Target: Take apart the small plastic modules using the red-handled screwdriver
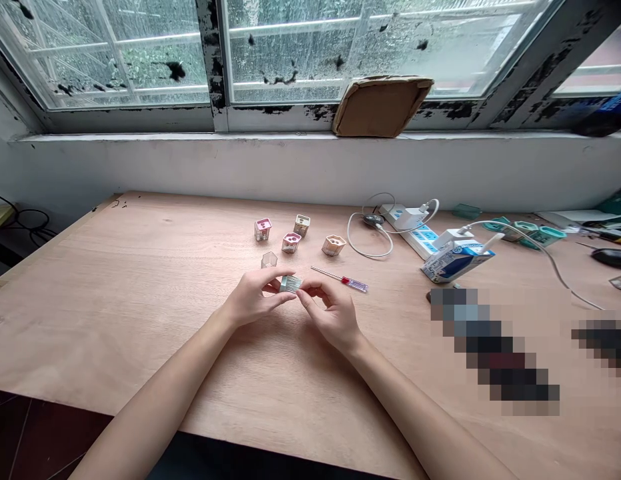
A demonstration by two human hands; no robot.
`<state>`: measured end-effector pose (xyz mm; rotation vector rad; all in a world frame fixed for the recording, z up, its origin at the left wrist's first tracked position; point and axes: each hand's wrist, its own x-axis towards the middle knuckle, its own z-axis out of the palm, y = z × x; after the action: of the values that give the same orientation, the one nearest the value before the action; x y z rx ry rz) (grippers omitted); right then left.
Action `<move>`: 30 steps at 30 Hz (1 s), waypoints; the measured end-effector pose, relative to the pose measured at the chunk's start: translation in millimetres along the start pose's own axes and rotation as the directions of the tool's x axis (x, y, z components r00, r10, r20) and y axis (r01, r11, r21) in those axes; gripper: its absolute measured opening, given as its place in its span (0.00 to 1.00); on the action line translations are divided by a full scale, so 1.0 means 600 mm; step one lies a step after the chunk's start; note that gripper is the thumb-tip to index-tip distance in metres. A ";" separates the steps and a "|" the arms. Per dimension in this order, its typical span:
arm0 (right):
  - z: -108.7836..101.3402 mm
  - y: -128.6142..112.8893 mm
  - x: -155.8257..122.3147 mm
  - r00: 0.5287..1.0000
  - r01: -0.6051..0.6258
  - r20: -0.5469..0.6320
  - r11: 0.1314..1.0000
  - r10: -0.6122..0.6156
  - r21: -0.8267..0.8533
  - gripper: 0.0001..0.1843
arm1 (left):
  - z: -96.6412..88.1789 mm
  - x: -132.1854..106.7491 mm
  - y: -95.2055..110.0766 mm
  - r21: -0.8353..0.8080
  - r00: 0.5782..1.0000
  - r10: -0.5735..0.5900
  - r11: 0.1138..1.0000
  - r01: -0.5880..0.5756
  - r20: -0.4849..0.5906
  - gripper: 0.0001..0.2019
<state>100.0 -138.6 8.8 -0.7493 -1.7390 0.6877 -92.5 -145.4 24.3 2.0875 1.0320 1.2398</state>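
My left hand (255, 297) grips a small pale green and clear piece (290, 284) between thumb and fingers. The thumb and fingertips of my right hand (333, 307) are pinched at the right end of the same piece; its exact kind is too small to tell. Just behind my left fingers stands a clear hexagonal cup (269, 260). A small screwdriver (340, 279) with a see-through red and purple handle lies beyond my right hand. Several little hexagonal containers stand farther back: two pink-topped ones (263, 229), a brown-topped one (301, 225) and an orange-topped one (334, 245).
A white power strip (410, 233) with plugged-in chargers and a looped cable (370, 255) lies at the back right. A blue and white carton (455, 260) leans beside it. Green pieces (540, 235) and a black mouse (610, 257) sit at the far right.
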 end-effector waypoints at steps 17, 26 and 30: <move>-0.008 -0.001 0.004 0.998 0.039 0.047 0.997 -0.036 -0.062 0.02 | 0.000 0.000 -0.016 -0.138 0.987 -0.153 0.978 0.159 0.051 0.28; -0.008 -0.008 0.008 0.978 0.209 0.051 0.958 -0.203 -0.198 0.05 | -0.002 0.000 -0.009 -0.131 0.984 -0.168 0.976 0.174 0.056 0.27; -0.009 -0.008 0.008 0.977 0.214 0.056 0.953 -0.207 -0.217 0.06 | -0.003 -0.001 -0.009 -0.130 0.977 -0.196 0.970 0.205 0.080 0.28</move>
<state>103.3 -137.8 16.8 -0.6926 -1.9133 0.3658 -96.5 -142.7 20.9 1.8573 1.0671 1.1012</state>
